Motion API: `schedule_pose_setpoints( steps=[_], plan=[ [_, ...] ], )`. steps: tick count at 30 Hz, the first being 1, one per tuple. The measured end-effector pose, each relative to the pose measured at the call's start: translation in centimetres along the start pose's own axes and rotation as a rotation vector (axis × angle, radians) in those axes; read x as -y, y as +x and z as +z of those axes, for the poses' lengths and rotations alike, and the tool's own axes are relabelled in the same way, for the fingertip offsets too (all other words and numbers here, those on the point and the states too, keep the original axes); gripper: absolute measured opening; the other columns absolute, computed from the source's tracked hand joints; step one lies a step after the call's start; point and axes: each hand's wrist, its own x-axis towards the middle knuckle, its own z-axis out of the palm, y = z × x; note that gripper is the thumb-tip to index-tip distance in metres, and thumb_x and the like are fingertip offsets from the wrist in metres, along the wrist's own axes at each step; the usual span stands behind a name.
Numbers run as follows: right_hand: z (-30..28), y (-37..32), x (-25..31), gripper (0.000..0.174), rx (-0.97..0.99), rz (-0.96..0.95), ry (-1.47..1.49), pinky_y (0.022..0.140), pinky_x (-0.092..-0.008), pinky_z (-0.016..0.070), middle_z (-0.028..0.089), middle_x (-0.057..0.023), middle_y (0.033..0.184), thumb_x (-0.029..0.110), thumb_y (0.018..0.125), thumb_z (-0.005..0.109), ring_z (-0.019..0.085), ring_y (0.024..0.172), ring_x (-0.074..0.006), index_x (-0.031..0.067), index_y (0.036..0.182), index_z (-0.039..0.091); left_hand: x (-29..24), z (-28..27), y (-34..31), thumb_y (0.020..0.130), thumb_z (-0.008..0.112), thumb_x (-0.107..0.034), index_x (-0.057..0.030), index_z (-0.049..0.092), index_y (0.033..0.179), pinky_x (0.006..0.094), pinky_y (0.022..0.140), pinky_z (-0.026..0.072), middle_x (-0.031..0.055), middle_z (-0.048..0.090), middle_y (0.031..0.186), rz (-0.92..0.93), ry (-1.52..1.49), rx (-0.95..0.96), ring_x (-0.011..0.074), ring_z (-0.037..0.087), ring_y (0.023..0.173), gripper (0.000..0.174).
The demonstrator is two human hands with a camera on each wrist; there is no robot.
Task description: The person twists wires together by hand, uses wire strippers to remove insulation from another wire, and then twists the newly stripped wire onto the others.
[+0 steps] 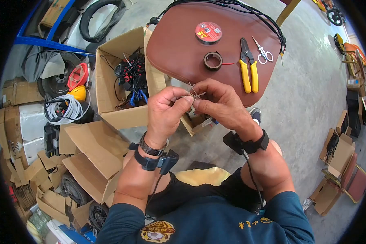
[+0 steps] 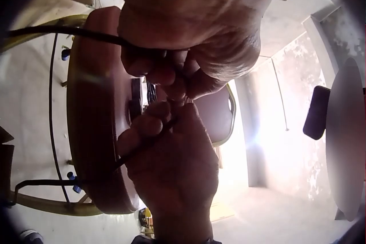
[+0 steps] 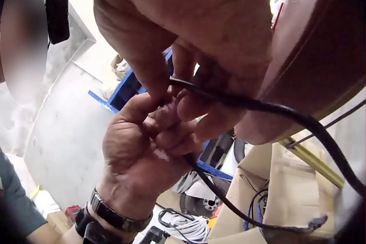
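Note:
Thin bare wire ends [image 1: 192,90] cross between the fingertips of both hands, in front of a brown padded seat [image 1: 179,44]. My left hand [image 1: 166,110] pinches them between thumb and forefinger, and my right hand [image 1: 223,103] does the same from the other side, close by. Black cable [image 3: 274,109] runs out from among the fingers in the right wrist view. In the left wrist view, black cable [image 2: 68,30] leads into the left hand, and the right hand's fingers meet the left's. The exact joint of the wires is hidden by the fingertips.
On the seat lie a red-labelled tape roll [image 1: 208,32], dark tape [image 1: 212,61], yellow-handled wire strippers [image 1: 249,67] and folding scissors [image 1: 264,52]. More black cable [image 1: 268,20] borders the seat's far edge. A carton [image 1: 122,118] of wiring stands left, beside flattened cardboard [image 1: 97,142].

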Motion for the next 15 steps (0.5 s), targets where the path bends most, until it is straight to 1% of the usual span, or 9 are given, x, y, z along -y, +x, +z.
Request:
schedule_pose_setpoints(
  steps=[3, 6, 9, 15],
  plan=[
    [0.0, 0.2, 0.0, 0.028, 0.009, 0.017, 0.072, 0.074, -0.0232, 0.0495, 0.061, -0.0012, 0.093, 0.006, 0.086, 0.070, 0.058, 0.086, -0.0075, 0.0007, 0.111, 0.059, 0.4, 0.1, 0.0, 0.089, 0.066, -0.010, 0.0003, 0.065, 0.096, 0.0202, 0.056, 0.0434, 0.0032, 0.066, 0.074, -0.015, -0.061, -0.006, 0.0068, 0.057, 0.062, 0.013],
    [0.3, 0.4, -0.4, 0.028, -0.041, -0.080, 0.180, 0.077, -0.0241, 0.0496, 0.059, -0.0018, 0.097, 0.002, 0.086, 0.068, 0.057, 0.090, -0.0079, 0.0012, 0.111, 0.056, 0.4, 0.4, -0.1, 0.090, 0.066, -0.009, 0.0011, 0.065, 0.096, 0.0198, 0.057, 0.0434, 0.0028, 0.065, 0.076, -0.024, -0.178, -0.018, 0.0066, 0.057, 0.064, 0.012],
    [0.2, 0.5, -1.2, 0.027, -0.046, -0.178, 0.148, 0.079, -0.0247, 0.0497, 0.058, -0.0026, 0.100, -0.001, 0.086, 0.066, 0.056, 0.094, -0.0079, 0.0010, 0.110, 0.055, 0.4, 0.8, -0.2, 0.090, 0.066, -0.008, 0.0014, 0.065, 0.097, 0.0193, 0.057, 0.0437, 0.0030, 0.065, 0.077, -0.045, -0.249, -0.046, 0.0066, 0.058, 0.065, 0.012],
    [0.2, 0.4, -1.0, 0.022, -0.032, -0.192, 0.104, 0.079, -0.0250, 0.0515, 0.061, -0.0025, 0.097, -0.002, 0.088, 0.064, 0.059, 0.092, -0.0085, 0.0001, 0.108, 0.057, 0.3, 1.0, -0.2, 0.089, 0.066, -0.010, 0.0008, 0.065, 0.097, 0.0201, 0.056, 0.0431, 0.0037, 0.066, 0.075, -0.044, -0.201, -0.057, 0.0075, 0.057, 0.062, 0.013]
  ],
)
